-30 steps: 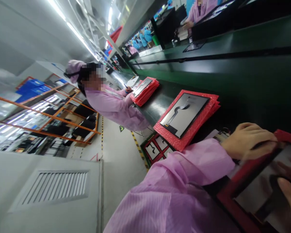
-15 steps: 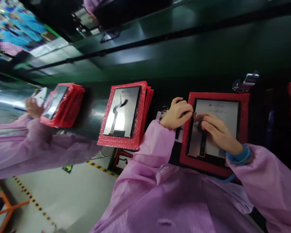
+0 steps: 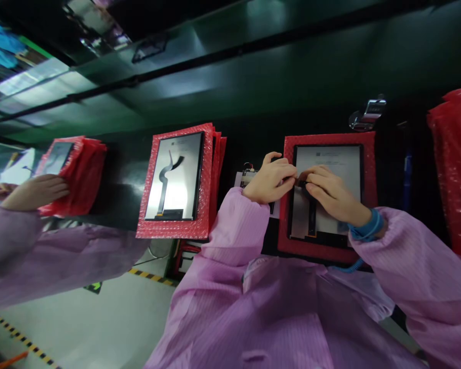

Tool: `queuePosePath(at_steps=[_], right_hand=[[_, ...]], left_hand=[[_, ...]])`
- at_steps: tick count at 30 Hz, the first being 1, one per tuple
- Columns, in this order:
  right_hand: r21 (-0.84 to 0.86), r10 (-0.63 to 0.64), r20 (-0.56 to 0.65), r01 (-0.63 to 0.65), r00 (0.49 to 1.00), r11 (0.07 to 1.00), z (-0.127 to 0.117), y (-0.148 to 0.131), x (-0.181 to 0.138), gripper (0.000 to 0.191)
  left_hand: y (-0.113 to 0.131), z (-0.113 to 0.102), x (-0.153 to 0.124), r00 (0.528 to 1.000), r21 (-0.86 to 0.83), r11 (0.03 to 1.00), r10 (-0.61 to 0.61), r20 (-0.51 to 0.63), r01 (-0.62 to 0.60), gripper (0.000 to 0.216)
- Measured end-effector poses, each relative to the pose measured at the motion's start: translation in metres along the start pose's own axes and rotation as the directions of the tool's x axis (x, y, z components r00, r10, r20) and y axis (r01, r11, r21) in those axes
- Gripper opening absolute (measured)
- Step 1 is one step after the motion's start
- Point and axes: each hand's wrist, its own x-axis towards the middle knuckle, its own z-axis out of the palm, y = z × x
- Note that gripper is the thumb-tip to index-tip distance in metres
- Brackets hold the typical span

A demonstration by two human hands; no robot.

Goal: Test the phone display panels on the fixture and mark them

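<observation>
Head view: right hand (image 3: 326,189) pinches the thin black ribbon cable (image 3: 312,218) near its upper end; left hand (image 3: 272,179) bunched at that tip, can't tell if gripping. Cable lies on the flat grey display panel (image 3: 332,160), red padded sheet (image 3: 370,195) under. Step looks like fine cable fingerwork; next move calls for steady, light fingers. Dark desk (image 3: 123,184), pale grey floor (image 3: 119,302), co-worker's hand (image 3: 38,192) far left

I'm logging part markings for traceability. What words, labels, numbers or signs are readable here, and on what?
No words or numbers are readable.
Panel being handled: print and a dark square mark, too small.
Panel on the left pile: likewise too small.
Floor sign: green arrow, partly hidden.
Metal device: too blurred.
</observation>
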Motion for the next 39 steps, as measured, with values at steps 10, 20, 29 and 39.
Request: queuePosePath(at_steps=[10, 20, 29, 39], right_hand=[[-0.006, 0.011, 0.023, -0.011, 1.000, 1.000, 0.0023, 0.0031, 0.0004, 0.027], [-0.018, 0.018, 0.027, -0.018, 0.999, 1.000, 0.0021, 0.0030, 0.0004, 0.030], [0.006, 0.062, 0.036, -0.062, 0.997, 0.998, 0.0020, 0.0017, 0.0014, 0.029], [0.019, 0.025, 0.037, -0.026, 0.999, 0.999, 0.0012, 0.0028, 0.0022, 0.029]], left_hand=[[0.0010, 0.0021, -0.0007, 1.000, 0.007, 1.000, 0.023, 0.005, -0.023, 0.022], [0.0005, 0.0031, -0.0010, 1.000, 0.012, 1.000, 0.027, 0.003, -0.027, 0.021], [-0.0008, 0.0040, -0.0017, 0.999, -0.007, 0.999, 0.036, -0.004, -0.036, 0.022], [0.0011, 0.0005, -0.0017, 1.000, 0.011, 1.000, 0.017, 0.018, -0.018, 0.020]])
